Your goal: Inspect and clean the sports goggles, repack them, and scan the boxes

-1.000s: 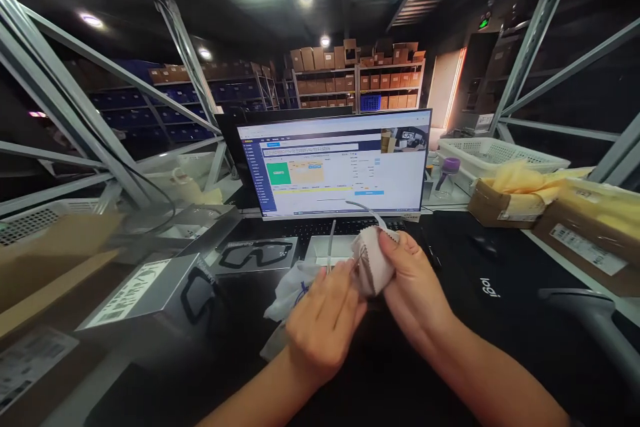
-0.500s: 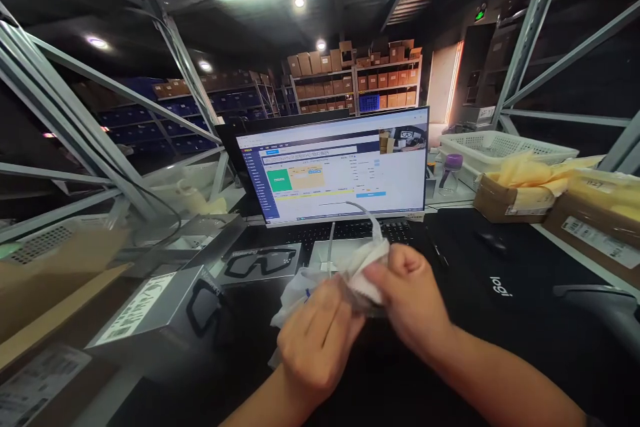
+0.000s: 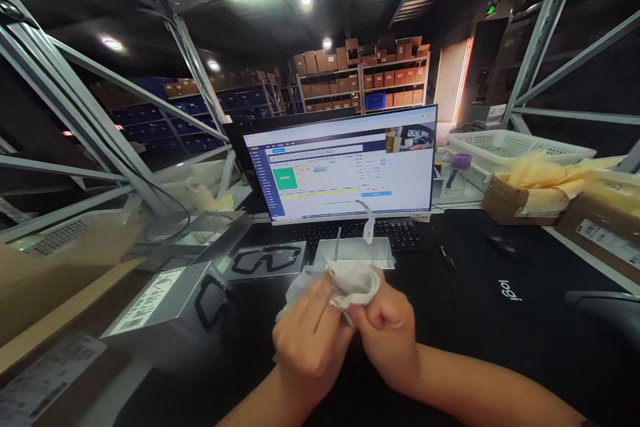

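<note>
My left hand (image 3: 307, 330) and my right hand (image 3: 387, 327) are closed close together over the black desk. A bunched white cloth (image 3: 355, 283) is pinched between them, mostly in my right fingers. Two thin pale temple arms of a pair of glasses (image 3: 369, 220) stick up beyond the cloth; the lens part is hidden by the cloth and my fingers. My left hand grips the glasses from the left. Pale plastic wrapping (image 3: 297, 285) hangs behind my left hand. A light-coloured shallow box (image 3: 380, 251) lies behind the cloth, before the keyboard (image 3: 405, 235).
A monitor (image 3: 330, 177) stands at the back. Left are a flat box printed with goggles (image 3: 267, 260), a grey goggle box (image 3: 175, 303) and an open carton (image 3: 65, 287). Right are a pen (image 3: 445, 255), a mouse (image 3: 501, 244), a purple-lidded bottle (image 3: 457, 173) and cartons with yellow packing (image 3: 525, 197).
My right hand has moved left and down, closer to my left hand. The cloth has been bunched differently and now opens upward. The view has shifted slightly.
</note>
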The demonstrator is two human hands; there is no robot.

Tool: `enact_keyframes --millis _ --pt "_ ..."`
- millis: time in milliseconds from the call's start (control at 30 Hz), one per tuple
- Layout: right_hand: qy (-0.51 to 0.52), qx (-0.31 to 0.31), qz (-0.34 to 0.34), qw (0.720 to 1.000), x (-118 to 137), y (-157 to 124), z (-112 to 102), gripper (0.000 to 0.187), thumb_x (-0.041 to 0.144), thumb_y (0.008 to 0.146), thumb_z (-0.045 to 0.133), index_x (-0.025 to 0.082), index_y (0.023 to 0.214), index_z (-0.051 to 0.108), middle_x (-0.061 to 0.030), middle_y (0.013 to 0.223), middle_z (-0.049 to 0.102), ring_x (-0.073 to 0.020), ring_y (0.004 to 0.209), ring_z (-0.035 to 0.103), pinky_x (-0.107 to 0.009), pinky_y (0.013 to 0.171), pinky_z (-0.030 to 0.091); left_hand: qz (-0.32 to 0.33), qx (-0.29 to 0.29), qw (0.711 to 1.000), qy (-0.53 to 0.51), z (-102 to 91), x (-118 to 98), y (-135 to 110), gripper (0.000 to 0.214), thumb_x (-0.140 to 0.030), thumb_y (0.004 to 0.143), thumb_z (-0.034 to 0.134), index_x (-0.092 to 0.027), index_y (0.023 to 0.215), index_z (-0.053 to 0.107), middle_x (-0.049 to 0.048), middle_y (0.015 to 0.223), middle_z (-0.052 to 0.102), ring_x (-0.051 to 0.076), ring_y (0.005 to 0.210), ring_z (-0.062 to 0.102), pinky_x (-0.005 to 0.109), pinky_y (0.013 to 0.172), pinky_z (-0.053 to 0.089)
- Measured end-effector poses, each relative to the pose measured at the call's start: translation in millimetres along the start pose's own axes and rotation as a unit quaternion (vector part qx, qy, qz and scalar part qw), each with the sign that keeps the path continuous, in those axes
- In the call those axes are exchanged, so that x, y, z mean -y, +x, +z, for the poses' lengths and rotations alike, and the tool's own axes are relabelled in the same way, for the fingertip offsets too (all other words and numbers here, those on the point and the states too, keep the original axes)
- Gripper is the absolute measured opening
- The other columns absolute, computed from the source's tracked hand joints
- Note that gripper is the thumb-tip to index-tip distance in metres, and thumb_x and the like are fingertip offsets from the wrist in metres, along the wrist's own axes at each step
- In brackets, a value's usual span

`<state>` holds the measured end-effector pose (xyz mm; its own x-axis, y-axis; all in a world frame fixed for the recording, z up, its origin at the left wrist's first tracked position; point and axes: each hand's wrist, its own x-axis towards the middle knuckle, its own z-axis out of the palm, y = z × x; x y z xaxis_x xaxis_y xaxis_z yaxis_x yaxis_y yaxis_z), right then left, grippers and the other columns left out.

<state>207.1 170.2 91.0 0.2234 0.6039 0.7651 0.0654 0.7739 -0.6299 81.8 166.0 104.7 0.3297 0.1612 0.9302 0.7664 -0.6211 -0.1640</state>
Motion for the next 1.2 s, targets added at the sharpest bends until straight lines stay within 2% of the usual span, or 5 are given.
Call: enact_keyframes --millis 333,533,767,1033,1200 --pt "0.265 -0.038 0.278 0.923 16 63 -37 0.070 0.037 0.065 0.089 0.020 0.058 0.021 0.0084 0.051 0.031 -0.0061 0.048 0.028 -0.017 0.043 0.029 0.065 0.042 0.996 -0.053 3.1 2 2 0.017 -0.010 0.085 0.072 -0.006 0.102 0.068 0.0187 0.106 0.076 0.029 0.102 0.074 0.037 0.088 0.061" --pt "0.115 -0.037 0.178 0.977 8 31 -20 0.060 0.036 0.079 0.076 0.021 0.054 0.023 0.0075 0.048 0.029 -0.0069 0.046 0.025 -0.020 0.043 0.032 0.016 0.053 0.998 -0.041 -0.3 4 1 0.018 -0.016 0.090 0.069 -0.008 0.106 0.067 0.0191 0.113 0.074 0.028 0.110 0.071 0.036 0.094 0.059" --pt "0.008 -0.007 0.024 1.000 -2 2 1 0.057 0.022 0.084 0.068 0.017 0.049 0.024 0.0099 0.046 0.023 -0.0061 0.046 0.021 -0.039 0.093 0.047 -0.009 0.020 1.000 -0.001 0.1 9 1 0.013 -0.012 0.091 0.064 -0.008 0.103 0.067 0.0180 0.103 0.075 0.025 0.097 0.074 0.032 0.084 0.060" --pt "0.302 -0.036 0.367 0.879 21 65 -40 0.075 0.030 0.054 0.094 0.020 0.058 0.019 0.0082 0.051 0.036 -0.0055 0.048 0.033 -0.016 0.045 0.032 0.062 0.034 0.996 -0.061 3.9 6 3 0.017 -0.013 0.089 0.069 -0.005 0.105 0.068 0.0181 0.111 0.075 0.027 0.104 0.072 0.035 0.088 0.060" --pt "0.226 -0.020 0.321 0.919 9 60 -38 0.068 0.038 0.063 0.090 0.021 0.057 0.024 0.0088 0.051 0.031 -0.0057 0.048 0.026 -0.017 0.044 0.026 0.026 0.050 0.998 -0.038 5.1 7 7 0.014 -0.016 0.093 0.064 -0.008 0.103 0.067 0.0141 0.106 0.076 0.027 0.096 0.073 0.038 0.085 0.060"
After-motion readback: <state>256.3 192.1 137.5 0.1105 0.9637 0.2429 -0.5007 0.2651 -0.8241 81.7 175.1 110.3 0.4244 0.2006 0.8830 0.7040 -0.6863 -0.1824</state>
